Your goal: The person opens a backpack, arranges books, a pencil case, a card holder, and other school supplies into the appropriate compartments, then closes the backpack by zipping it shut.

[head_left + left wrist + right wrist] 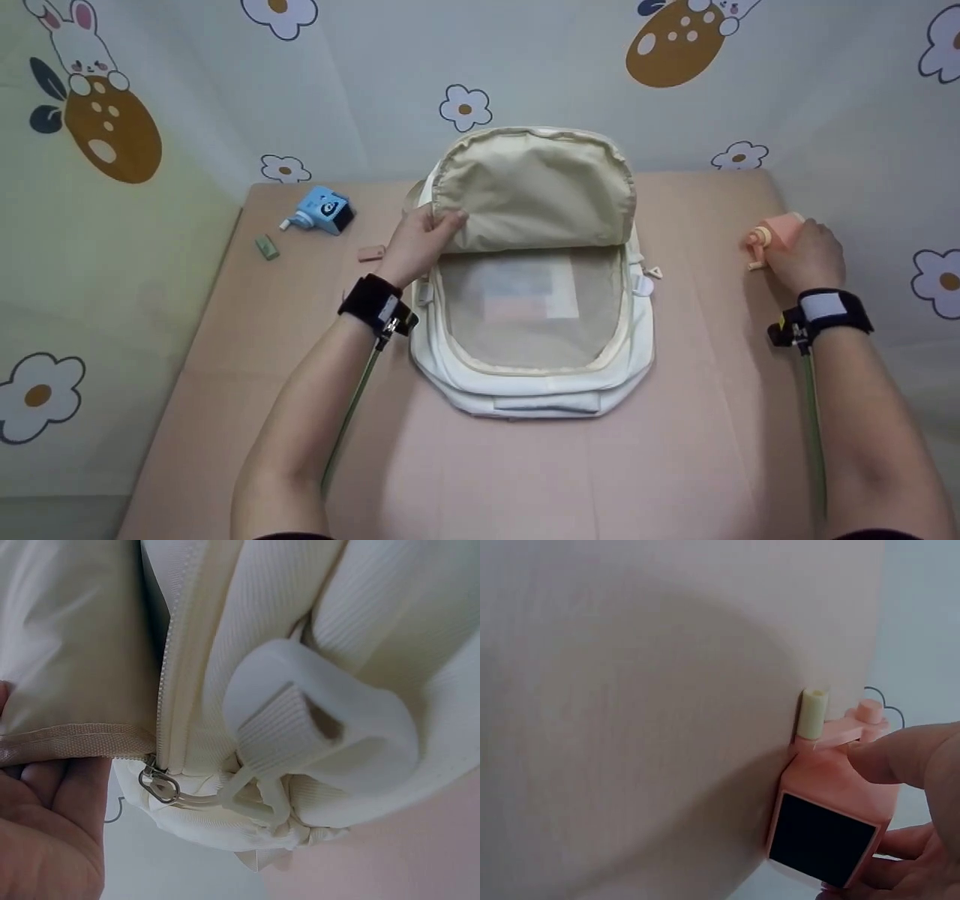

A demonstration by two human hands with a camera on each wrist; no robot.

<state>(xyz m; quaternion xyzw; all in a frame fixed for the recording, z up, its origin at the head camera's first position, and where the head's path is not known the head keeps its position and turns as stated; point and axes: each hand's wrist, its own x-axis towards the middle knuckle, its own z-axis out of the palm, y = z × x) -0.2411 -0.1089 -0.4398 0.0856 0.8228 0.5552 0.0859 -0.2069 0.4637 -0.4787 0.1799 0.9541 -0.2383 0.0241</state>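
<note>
On the pink table [225, 390], cream backpack [525, 375] flap held up by left hand [417, 244], papers behind mesh, right hand [808, 259] grasping pink sharpener [780, 229]

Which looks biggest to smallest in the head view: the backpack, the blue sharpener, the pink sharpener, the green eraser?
1. cream backpack
2. blue pencil sharpener and pink pencil sharpener: similar; pink partly hidden by the right hand
3. green eraser

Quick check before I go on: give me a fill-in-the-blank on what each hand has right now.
The left hand holds the backpack flap ____.
The right hand grips the ____ sharpener.
The blue sharpener lies to the backpack's ____.
Inside, a ____ pocket shows.

Missing: open; pink; left; mesh
</note>
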